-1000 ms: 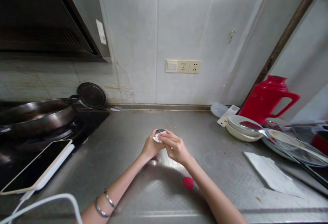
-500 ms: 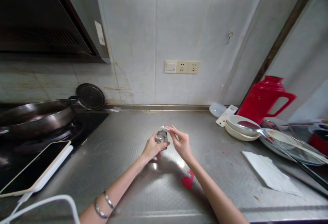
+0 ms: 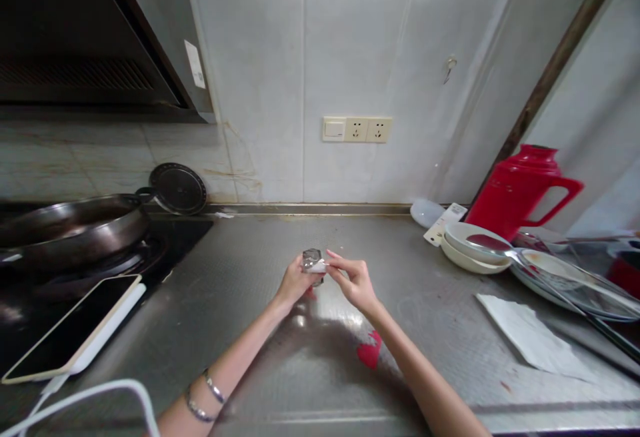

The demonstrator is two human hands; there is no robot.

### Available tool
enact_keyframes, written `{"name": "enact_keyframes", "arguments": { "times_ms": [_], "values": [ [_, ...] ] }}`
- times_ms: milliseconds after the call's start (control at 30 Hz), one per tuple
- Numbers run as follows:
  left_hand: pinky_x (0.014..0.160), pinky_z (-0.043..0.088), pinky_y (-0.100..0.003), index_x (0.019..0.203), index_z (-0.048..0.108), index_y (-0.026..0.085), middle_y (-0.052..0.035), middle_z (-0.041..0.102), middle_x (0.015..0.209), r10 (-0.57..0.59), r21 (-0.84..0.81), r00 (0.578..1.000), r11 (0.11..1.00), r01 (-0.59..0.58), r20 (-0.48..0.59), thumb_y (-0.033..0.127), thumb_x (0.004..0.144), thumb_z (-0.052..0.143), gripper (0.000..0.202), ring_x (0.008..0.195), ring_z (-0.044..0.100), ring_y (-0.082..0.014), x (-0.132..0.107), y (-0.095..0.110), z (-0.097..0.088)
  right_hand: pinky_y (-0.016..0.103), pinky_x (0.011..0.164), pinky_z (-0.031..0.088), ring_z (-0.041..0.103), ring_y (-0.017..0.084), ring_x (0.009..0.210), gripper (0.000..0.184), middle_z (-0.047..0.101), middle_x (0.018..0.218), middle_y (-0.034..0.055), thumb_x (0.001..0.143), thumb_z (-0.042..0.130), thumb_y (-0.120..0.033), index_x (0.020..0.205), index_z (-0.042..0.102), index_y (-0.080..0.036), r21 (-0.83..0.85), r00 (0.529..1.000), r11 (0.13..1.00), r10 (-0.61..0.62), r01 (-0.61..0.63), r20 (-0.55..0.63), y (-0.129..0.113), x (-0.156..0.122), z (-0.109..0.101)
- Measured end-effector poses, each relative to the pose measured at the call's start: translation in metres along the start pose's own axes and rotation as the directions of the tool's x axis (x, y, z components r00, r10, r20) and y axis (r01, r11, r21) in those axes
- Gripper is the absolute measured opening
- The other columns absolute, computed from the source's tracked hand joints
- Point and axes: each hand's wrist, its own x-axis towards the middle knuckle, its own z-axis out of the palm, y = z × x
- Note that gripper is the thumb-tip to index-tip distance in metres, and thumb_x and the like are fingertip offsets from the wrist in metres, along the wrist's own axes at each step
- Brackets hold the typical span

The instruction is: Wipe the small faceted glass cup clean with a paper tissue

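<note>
- Left hand [image 3: 295, 284] fingers wrapped around a small glass [image 3: 311, 258] above the table [image 3: 240, 290].
- Right hand [image 3: 356, 282] fingers pinch a white tissue [image 3: 319, 268] against the glass.

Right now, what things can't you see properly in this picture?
Head view:
Small glass: partly hidden by the left hand; too small to tell what is inside.
White scrap pinched by the right hand: too small to tell paper from cloth.
Red thing: partly hidden by the right forearm.
Pan: cut off by the left edge.
White cable: cut off by the bottom edge.
</note>
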Motion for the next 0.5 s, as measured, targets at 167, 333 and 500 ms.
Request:
{"name": "enact_keyframes", "arguments": {
  "times_ms": [167,333,500],
  "values": [
    [0.043,0.046,-0.019,0.106,0.052,0.017,0.0,0.059,0.078,0.106,0.058,0.994,0.993,-0.107,0.023,0.038,0.058,0.077,0.058,0.059,0.056,-0.011,0.0008,-0.0004,-0.001,0.036,0.078,0.056,0.07,0.024,0.085,0.021,0.074,0.088,0.0067,0.085,0.057,-0.035,0.087,0.07,-0.019,0.075,0.946,0.98,0.197,-0.184,-0.258,0.0074,0.0052,-0.0009],
    [0.048,0.047,-0.018,0.118,0.047,0.019,-0.0021,0.061,0.09,0.221,0.124,0.97,0.965,-0.232,0.097,0.033,0.058,0.079,0.069,0.066,0.058,-0.0113,-0.0015,-0.0024,-0.0014,0.036,0.089,0.05,0.064,0.022,0.101,0.026,0.069,0.108,0.0089,0.088,0.051,-0.037,0.1,0.067,-0.02,0.089,0.964,0.975,0.218,-0.206,-0.155,0.0075,0.009,0.002],
    [0.046,0.047,-0.015,0.121,0.043,0.02,-0.0051,0.061,0.098,0.258,0.048,0.955,0.962,-0.267,0.145,0.031,0.062,0.078,0.07,0.073,0.06,-0.0132,-0.0013,-0.0033,-0.0015,0.036,0.093,0.048,0.058,0.023,0.113,0.029,0.057,0.13,0.0085,0.083,0.058,-0.037,0.106,0.063,-0.022,0.287,0.945,0.9,0.314,-0.328,0.095,0.0,0.0087,0.0023]
  ]
}}
